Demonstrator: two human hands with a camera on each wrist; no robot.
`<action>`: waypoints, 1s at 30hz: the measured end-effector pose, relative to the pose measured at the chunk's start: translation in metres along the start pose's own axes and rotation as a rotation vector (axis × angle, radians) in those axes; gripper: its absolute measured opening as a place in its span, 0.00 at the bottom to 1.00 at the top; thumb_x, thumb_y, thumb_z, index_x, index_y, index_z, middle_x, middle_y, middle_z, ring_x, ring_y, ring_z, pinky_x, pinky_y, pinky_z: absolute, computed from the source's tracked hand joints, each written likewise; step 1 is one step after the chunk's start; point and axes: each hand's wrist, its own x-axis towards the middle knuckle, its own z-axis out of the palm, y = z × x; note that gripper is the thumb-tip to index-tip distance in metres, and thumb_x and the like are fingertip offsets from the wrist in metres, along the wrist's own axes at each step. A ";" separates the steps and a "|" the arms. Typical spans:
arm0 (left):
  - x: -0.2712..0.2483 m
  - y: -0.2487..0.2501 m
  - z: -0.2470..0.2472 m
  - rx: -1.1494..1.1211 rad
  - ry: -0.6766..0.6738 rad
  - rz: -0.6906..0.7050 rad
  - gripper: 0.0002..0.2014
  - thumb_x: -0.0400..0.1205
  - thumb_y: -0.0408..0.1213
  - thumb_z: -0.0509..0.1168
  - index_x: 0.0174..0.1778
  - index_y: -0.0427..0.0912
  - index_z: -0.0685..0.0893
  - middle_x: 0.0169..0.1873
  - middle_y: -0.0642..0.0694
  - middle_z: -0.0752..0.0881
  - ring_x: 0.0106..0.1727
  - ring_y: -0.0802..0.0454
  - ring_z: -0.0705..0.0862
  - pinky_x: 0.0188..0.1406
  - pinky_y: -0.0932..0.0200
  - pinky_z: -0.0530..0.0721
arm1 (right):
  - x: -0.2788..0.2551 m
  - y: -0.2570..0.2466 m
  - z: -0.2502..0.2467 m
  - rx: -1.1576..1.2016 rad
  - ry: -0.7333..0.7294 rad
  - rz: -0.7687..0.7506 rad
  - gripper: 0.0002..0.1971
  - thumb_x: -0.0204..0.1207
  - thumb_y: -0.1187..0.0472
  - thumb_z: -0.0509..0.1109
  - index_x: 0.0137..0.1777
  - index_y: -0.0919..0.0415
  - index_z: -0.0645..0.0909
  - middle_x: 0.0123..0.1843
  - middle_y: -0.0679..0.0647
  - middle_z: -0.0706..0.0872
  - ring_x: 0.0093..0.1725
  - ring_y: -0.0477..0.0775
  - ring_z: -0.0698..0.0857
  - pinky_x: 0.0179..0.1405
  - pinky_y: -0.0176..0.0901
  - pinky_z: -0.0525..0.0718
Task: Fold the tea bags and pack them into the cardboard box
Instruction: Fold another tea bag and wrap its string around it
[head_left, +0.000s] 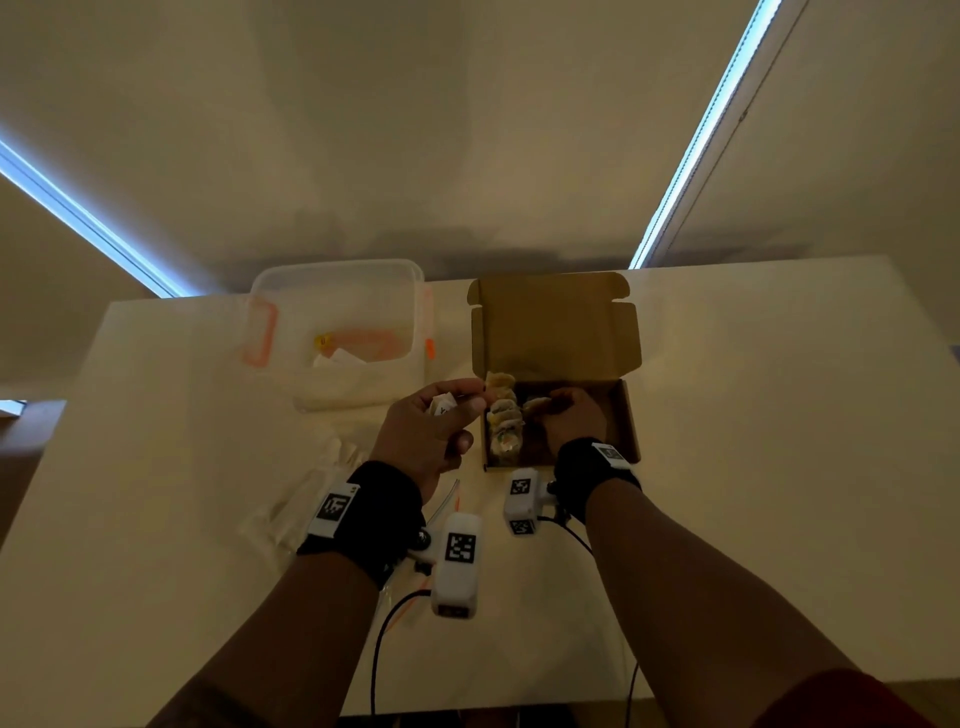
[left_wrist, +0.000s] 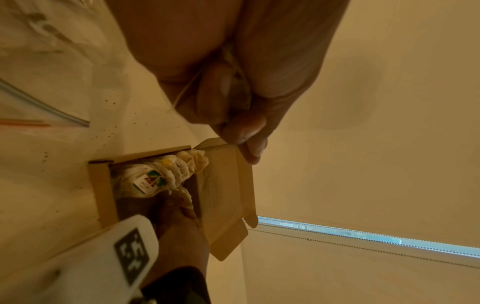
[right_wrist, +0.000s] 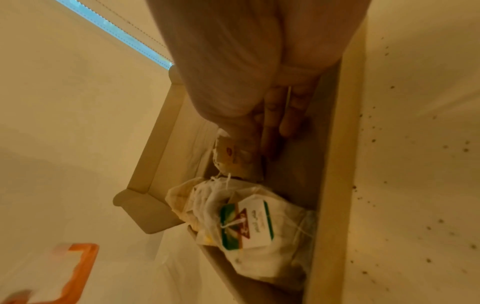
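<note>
Packing step: right hand reaches into the cardboard box, fingers pinching a folded tea bag down beside the packed row along the left wall, while left hand curls round another bag just outside, likely to go in next.

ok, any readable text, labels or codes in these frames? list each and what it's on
Tea bag tag in the cardboard box: red, green and white print with script, too blurred to read.
Paper tag in the left hand: one dark letter shows, possibly "Y"; the rest is hidden.
Wrist camera markers: black-and-white square codes, no letters.
Yellow tag in the plastic container: too small to read.
</note>
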 end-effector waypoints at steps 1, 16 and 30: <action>-0.001 -0.001 0.000 0.001 0.000 -0.001 0.09 0.83 0.29 0.72 0.59 0.39 0.88 0.54 0.39 0.93 0.24 0.51 0.72 0.17 0.66 0.65 | 0.001 -0.001 0.001 -0.050 -0.002 -0.014 0.17 0.81 0.55 0.73 0.67 0.57 0.82 0.64 0.59 0.87 0.63 0.63 0.85 0.55 0.46 0.80; -0.007 -0.009 -0.017 -0.017 0.040 -0.025 0.08 0.83 0.28 0.72 0.57 0.41 0.89 0.52 0.43 0.94 0.23 0.53 0.73 0.17 0.66 0.64 | 0.008 -0.014 0.007 -0.186 -0.069 -0.040 0.09 0.83 0.60 0.64 0.52 0.58 0.86 0.59 0.63 0.87 0.46 0.62 0.81 0.44 0.47 0.75; -0.003 -0.013 -0.016 -0.005 0.025 -0.047 0.09 0.83 0.28 0.71 0.59 0.38 0.88 0.52 0.43 0.94 0.23 0.54 0.74 0.16 0.67 0.65 | 0.005 -0.012 0.006 0.073 0.052 0.013 0.12 0.81 0.56 0.75 0.63 0.55 0.86 0.62 0.57 0.88 0.52 0.55 0.83 0.49 0.43 0.78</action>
